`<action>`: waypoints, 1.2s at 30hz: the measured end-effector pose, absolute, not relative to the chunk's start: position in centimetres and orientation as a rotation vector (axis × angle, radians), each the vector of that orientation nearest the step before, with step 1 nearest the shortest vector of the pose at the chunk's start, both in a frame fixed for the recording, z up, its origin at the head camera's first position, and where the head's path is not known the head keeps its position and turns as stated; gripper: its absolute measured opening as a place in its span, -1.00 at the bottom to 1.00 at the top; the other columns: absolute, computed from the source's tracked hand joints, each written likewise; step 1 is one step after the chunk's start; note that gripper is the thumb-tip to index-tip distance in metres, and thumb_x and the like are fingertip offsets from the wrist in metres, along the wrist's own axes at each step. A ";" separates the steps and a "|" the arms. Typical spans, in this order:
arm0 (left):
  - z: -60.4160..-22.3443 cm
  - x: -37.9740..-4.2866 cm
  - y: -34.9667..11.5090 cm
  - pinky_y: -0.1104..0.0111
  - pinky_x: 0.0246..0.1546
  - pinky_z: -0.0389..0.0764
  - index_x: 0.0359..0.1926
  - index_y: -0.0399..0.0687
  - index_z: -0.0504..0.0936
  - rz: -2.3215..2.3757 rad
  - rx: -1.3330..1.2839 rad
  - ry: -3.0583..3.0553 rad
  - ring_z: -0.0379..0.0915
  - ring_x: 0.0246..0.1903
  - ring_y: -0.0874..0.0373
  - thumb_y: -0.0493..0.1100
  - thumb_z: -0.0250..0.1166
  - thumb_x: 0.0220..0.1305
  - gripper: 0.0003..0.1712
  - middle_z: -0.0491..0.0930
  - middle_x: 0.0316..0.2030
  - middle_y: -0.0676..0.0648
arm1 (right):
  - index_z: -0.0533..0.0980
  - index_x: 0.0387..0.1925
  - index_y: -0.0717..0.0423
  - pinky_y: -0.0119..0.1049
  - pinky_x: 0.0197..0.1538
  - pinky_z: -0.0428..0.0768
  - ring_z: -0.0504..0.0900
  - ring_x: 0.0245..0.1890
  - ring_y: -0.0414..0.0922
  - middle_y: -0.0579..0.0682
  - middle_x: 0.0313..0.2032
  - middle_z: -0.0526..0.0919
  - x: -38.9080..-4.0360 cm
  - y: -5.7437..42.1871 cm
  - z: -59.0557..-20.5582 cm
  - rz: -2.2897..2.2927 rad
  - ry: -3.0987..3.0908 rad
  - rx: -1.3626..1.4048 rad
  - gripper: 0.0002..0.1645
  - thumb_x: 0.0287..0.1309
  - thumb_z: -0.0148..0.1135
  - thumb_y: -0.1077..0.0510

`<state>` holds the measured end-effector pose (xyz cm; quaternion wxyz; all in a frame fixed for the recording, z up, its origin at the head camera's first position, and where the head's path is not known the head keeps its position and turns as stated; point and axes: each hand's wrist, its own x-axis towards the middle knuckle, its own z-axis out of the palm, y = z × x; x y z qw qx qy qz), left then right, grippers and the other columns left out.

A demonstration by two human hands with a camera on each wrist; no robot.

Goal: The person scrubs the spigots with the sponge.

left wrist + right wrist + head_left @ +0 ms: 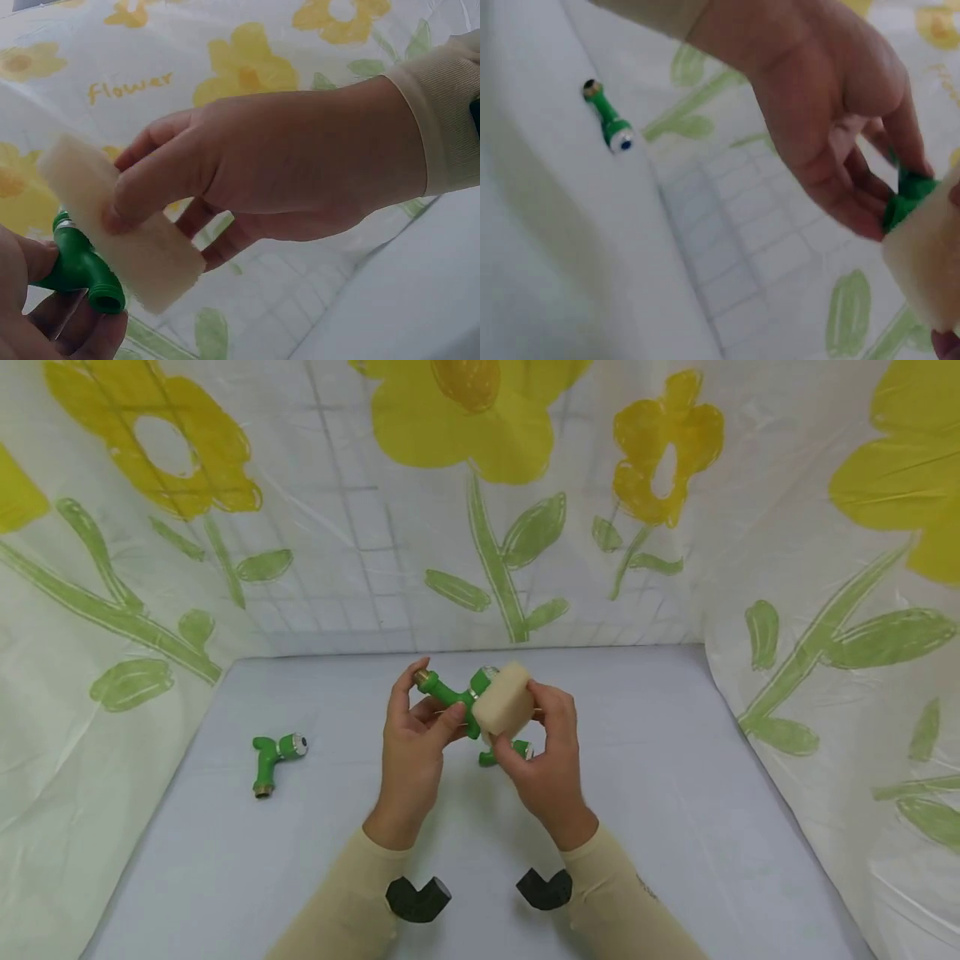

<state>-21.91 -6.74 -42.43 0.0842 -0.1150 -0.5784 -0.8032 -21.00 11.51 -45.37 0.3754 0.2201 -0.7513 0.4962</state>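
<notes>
Raised over the table, my left hand (416, 743) grips a green faucet (444, 691), its brass threaded end up by the index finger and the thumb across its body. My right hand (543, 760) pinches a cream sponge (504, 700) between thumb and fingers, with its face right at the faucet's knob side. In the left wrist view, the sponge (120, 225) overlaps the green faucet (79, 266), whose open spout faces the camera. The right wrist view has most of that faucet (907, 199) hidden behind fingers and sponge.
A second green faucet (273, 760) lies on the table (637, 860) at left. Behind my right hand lies another green faucet (489, 758), partly covered. Dark curved pieces (418, 900) show beside both sleeves. A flower-printed sheet (315, 510) hangs around the table's back and sides.
</notes>
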 end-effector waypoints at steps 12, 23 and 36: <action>-42.6 -22.6 -8.1 0.32 -0.06 0.66 0.68 0.08 0.34 -2.043 -0.666 -1.871 0.63 -0.03 -0.04 -0.51 0.30 0.51 -0.15 0.61 0.00 -0.24 | 0.38 0.57 0.13 -0.18 0.18 0.65 0.53 0.16 0.07 0.08 0.25 0.48 -20.7 12.6 -44.2 1.730 -1.914 0.519 -0.13 0.26 0.42 0.41; -41.5 -22.2 -8.9 0.30 0.01 0.71 0.37 -0.29 0.60 -2.105 -0.557 -1.876 0.66 -0.04 -0.07 -0.46 0.33 0.51 -0.54 0.69 0.00 -0.27 | 0.41 0.55 0.14 -0.11 0.19 0.66 0.52 0.19 0.07 0.08 0.24 0.50 -20.5 12.9 -43.8 1.743 -2.002 0.619 -0.12 0.22 0.45 0.42; -41.3 -22.4 -9.8 0.28 0.01 0.71 0.27 -0.36 0.55 -2.078 -0.670 -1.946 0.64 -0.03 -0.13 -0.53 0.32 0.46 -0.58 0.66 0.00 -0.28 | 0.40 0.56 0.10 -0.13 0.22 0.65 0.53 0.18 0.07 0.08 0.25 0.49 -20.9 13.2 -43.9 1.828 -2.027 0.575 -0.14 0.27 0.42 0.43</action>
